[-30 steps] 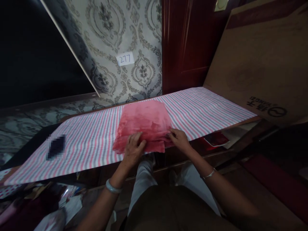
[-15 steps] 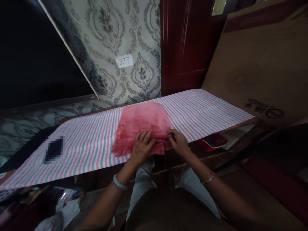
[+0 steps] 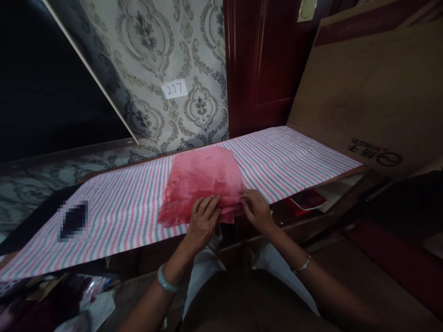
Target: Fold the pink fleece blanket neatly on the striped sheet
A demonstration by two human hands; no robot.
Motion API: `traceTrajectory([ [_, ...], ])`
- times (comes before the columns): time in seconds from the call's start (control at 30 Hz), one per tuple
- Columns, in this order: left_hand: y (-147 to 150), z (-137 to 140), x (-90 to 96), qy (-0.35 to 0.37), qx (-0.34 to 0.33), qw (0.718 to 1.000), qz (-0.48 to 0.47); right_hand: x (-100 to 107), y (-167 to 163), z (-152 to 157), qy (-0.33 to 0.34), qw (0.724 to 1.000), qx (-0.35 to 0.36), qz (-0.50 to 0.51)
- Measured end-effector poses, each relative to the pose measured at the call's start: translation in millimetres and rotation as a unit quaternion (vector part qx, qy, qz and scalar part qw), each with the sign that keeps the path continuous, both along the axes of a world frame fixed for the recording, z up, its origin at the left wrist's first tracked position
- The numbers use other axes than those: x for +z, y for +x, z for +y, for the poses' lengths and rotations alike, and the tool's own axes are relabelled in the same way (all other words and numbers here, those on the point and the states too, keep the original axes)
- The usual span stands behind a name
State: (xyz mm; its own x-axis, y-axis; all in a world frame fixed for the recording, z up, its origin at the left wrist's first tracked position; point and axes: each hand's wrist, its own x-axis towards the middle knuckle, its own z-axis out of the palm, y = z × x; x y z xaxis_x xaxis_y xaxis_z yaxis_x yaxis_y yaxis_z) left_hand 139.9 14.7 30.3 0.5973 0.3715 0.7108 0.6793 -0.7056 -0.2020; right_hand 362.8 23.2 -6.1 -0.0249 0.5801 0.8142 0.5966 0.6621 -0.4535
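Note:
A pink velvety cushion cover lies on a striped cloth, its near edge hanging slightly over the table front. Darker red patches cross its surface, and loose layers show along the near edge. My left hand is closed on that edge, fingers curled over the top and thumb to the right. At the near right corner, my right hand pinches the edge layers between thumb and fingers. Whether the cover has a filling inside, I cannot tell.
A dark pixelated item rests on the cloth at the left. A large screen stands behind it. A big cardboard box is at the right. Below, an open drawer holds a red packet; bags and papers lie lower left.
The near edge flap has been folded or drawn in, so less of it hangs down between my hands. Both hands have shifted slightly lower, and the view has moved a little.

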Motion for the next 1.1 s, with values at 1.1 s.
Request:
traceTrajectory([
  [1.1, -56, -3, -11.5, 0.026, 0.117, 0.990, -0.076, -10, -21, -13, 0.014, 0.999, -0.033, -0.030],
])
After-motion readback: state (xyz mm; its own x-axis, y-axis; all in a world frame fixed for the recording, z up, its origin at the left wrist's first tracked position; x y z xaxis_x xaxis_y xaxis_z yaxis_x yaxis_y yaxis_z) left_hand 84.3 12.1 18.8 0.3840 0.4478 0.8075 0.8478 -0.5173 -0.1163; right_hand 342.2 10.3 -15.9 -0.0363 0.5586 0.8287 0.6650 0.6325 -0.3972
